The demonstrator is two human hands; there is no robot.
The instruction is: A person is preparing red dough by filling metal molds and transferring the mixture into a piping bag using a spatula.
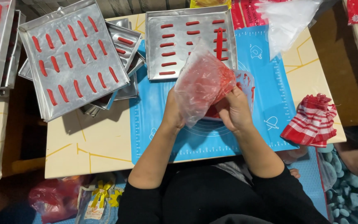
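Note:
A clear plastic piping bag [199,83] smeared with red paste is held up over the blue mat [266,95]. My left hand [173,112] grips the bag from its left side. My right hand [235,110] is closed on the bag's lower right part, over a small container [247,83] stained red. Just beyond the bag lies a metal tray [154,49] with short red piped strips in rows.
A larger metal tray [73,58] of red strips rests tilted on a stack of trays at the left. A red and white checked cloth [311,120] lies at the table's right edge. An unfilled clear plastic bag [289,20] sits at the back right.

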